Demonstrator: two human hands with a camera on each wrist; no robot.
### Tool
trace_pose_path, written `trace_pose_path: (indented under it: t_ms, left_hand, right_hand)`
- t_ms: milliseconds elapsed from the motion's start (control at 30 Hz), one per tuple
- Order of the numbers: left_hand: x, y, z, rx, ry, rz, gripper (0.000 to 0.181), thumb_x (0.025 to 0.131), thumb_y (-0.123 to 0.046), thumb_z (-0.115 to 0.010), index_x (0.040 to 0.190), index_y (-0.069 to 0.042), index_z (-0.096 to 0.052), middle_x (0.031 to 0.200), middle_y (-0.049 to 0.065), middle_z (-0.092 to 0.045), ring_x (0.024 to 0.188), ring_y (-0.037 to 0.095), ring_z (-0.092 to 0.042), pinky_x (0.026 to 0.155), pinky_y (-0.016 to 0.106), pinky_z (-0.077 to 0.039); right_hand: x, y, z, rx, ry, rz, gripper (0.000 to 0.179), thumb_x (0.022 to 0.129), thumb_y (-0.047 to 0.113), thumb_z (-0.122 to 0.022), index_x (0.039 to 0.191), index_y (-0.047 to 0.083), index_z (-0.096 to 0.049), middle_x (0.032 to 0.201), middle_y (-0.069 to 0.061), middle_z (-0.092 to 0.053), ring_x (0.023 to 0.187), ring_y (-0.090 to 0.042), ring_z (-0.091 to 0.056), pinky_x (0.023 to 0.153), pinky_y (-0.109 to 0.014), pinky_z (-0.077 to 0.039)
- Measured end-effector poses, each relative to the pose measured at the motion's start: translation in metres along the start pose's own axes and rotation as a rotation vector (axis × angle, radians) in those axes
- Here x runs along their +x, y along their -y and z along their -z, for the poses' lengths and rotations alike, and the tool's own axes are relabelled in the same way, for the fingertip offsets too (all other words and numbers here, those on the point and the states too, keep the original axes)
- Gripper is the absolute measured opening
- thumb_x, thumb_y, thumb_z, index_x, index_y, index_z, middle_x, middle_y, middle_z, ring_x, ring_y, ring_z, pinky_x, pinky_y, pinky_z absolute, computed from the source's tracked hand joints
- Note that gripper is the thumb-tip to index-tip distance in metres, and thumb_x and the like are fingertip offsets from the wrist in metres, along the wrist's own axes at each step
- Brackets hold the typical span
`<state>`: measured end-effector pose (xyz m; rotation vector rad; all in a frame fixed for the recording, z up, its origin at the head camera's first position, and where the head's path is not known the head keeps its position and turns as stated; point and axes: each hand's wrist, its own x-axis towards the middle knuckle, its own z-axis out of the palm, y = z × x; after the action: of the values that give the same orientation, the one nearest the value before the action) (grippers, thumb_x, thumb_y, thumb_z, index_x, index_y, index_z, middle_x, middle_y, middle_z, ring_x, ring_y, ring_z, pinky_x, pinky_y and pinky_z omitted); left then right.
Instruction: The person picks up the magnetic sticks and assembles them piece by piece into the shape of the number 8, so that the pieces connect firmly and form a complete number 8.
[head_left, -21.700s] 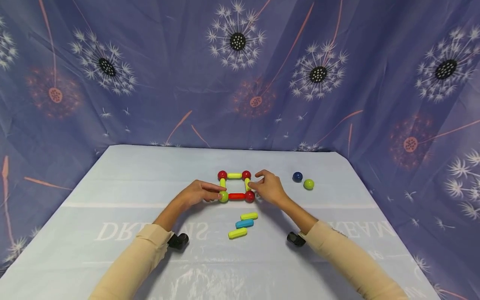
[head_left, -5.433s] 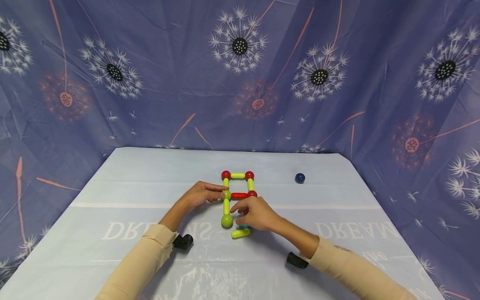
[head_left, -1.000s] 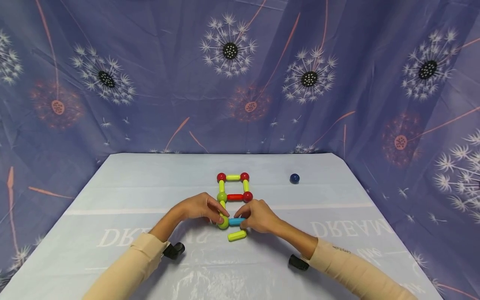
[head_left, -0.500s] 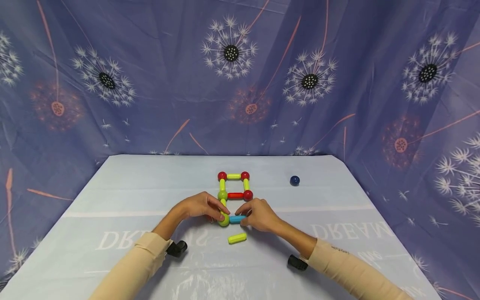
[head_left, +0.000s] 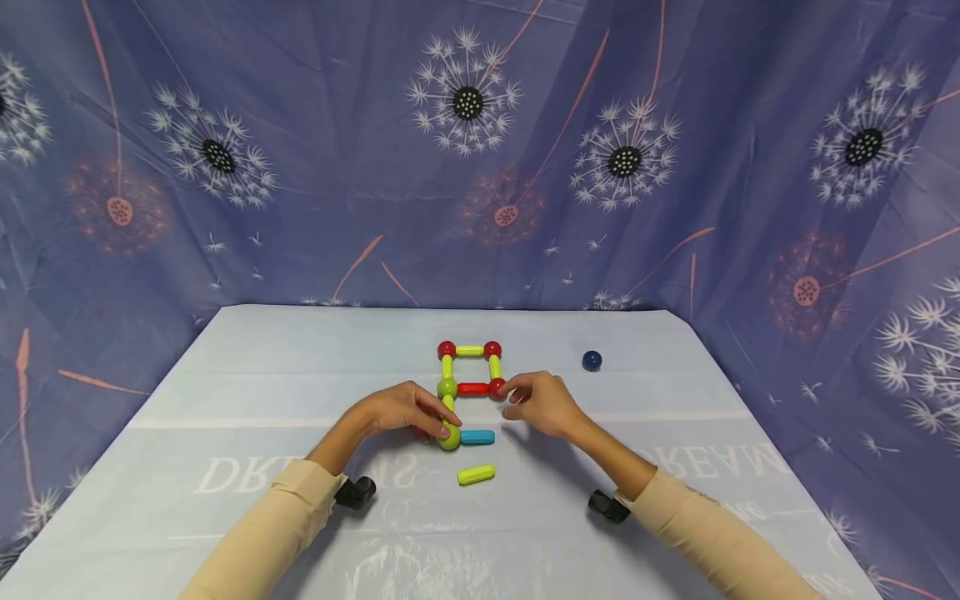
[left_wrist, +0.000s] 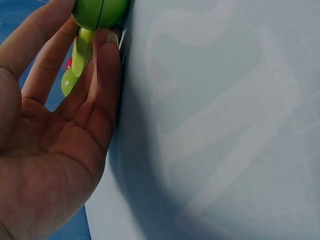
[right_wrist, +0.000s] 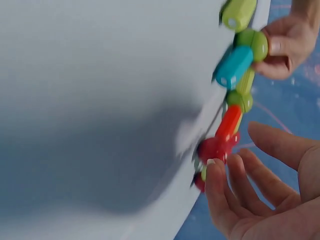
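Note:
My left hand [head_left: 405,412] pinches the near green ball [head_left: 448,437] between thumb and fingers; the ball shows large in the left wrist view. A blue rod [head_left: 477,437] extends right from this ball, its other end free. A yellow-green rod [head_left: 448,403] runs from it to a second green ball [head_left: 447,387], a corner of a square of magnetic rods and balls. A red rod [head_left: 473,388] forms the square's near side and ends at a red ball [head_left: 498,387]. My right hand [head_left: 547,404] holds nothing; its fingertips are right by that red ball, fingers loosely bent.
A loose yellow-green rod [head_left: 476,474] lies in front of the blue rod. Farther back on the right, a dark blue ball [head_left: 592,360] sits by itself on the white-covered table [head_left: 300,350]. A patterned purple cloth [head_left: 337,150] hangs behind.
My right hand has let go of the blue rod and moved back to the red ball. Since the oldest frame, a green ball, a yellow-green rod and the blue rod have joined the square.

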<state>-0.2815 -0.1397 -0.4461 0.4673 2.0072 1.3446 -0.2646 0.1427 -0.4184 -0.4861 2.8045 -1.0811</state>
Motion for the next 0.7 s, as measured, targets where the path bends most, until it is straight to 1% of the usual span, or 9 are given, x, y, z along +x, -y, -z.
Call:
trace_pose_path:
  t_ms: [200,400,533,700]
  left_hand:
    - [0.000,0.000,0.000,0.003,0.003,-0.005,0.029,0.087,-0.018,-0.080,0.115,-0.010,-0.079,0.111,0.005,-0.076,0.085,0.015,-0.069,0.076,0.030,-0.058]
    - [-0.001,-0.001,0.000,-0.011,0.004,-0.010,0.030,0.087,-0.017,-0.080,0.115,-0.008,-0.078,0.110,0.006,-0.077,0.085,0.015,-0.069,0.076,0.031,-0.058]
    - [-0.002,-0.002,-0.001,-0.019,0.006,-0.017,0.030,0.087,-0.017,-0.079,0.116,-0.007,-0.078,0.109,0.006,-0.077,0.084,0.015,-0.070,0.076,0.030,-0.058]
    - [-0.003,-0.002,0.000,-0.026,0.008,-0.022,0.030,0.087,-0.013,-0.079,0.115,-0.006,-0.078,0.103,0.005,-0.078,0.084,0.014,-0.069,0.077,0.030,-0.058]
  right_hand:
    - [0.003,-0.015,0.019,0.011,-0.103,-0.061,0.033,0.082,0.016,-0.083,0.113,0.009,-0.076,0.088,-0.002,-0.073,0.082,-0.017,-0.066,0.073,-0.033,-0.050]
    - [0.004,-0.026,0.038,0.016,-0.176,-0.101,0.036,0.085,0.019,-0.082,0.119,0.012,-0.074,0.094,-0.007,-0.074,0.087,-0.021,-0.069,0.078,-0.038,-0.053]
    - [0.003,-0.035,0.048,0.030,-0.204,-0.118,0.037,0.086,0.020,-0.081,0.121,0.013,-0.073,0.097,-0.009,-0.074,0.089,-0.024,-0.069,0.077,-0.039,-0.054]
    - [0.002,-0.045,0.059,0.028,-0.213,-0.137,0.038,0.087,0.020,-0.080,0.123,0.012,-0.072,0.101,-0.011,-0.074,0.092,-0.027,-0.069,0.078,-0.040,-0.055]
